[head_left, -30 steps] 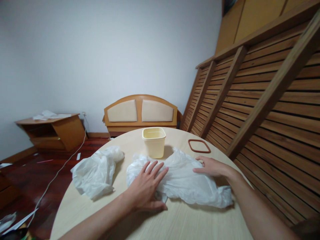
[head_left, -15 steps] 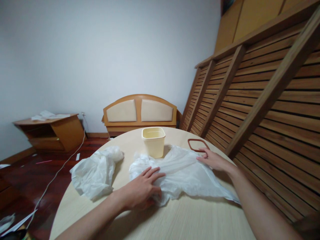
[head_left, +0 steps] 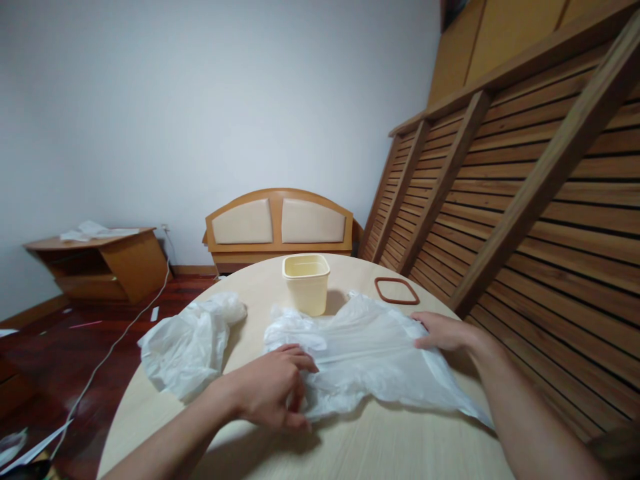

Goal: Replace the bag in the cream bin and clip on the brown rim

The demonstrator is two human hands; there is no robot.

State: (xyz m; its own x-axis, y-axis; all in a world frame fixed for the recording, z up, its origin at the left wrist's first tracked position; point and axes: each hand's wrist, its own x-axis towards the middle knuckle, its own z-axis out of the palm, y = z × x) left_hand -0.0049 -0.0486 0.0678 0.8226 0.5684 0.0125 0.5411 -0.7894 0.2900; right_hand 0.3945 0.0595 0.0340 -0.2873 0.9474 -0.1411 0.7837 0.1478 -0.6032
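Note:
A white plastic bag [head_left: 370,353] lies spread and wrinkled on the round table [head_left: 400,440], with its left end bunched up. My right hand [head_left: 443,331] pinches its right edge between thumb and fingers. At the bunched left end is my left hand [head_left: 275,385], fingers bent and the thumb apart, its fingertips over the plastic. Just behind the bag stands a cream plastic bin [head_left: 307,290], upright and open at the top. A brown square ring [head_left: 397,301] rests flat near the table's far right edge.
Another crumpled white plastic bag [head_left: 193,343] lies on the table's left side. Beyond the table are a wooden headboard [head_left: 277,200] and a low cabinet [head_left: 133,260]. Tall wooden slats [head_left: 500,200] lean along the right. A cable [head_left: 113,347] crosses the floor at left.
My right hand has moved right and nearer me, away from the brown ring, and the bag's right side has shifted with it. My left hand has slid slightly left and back.

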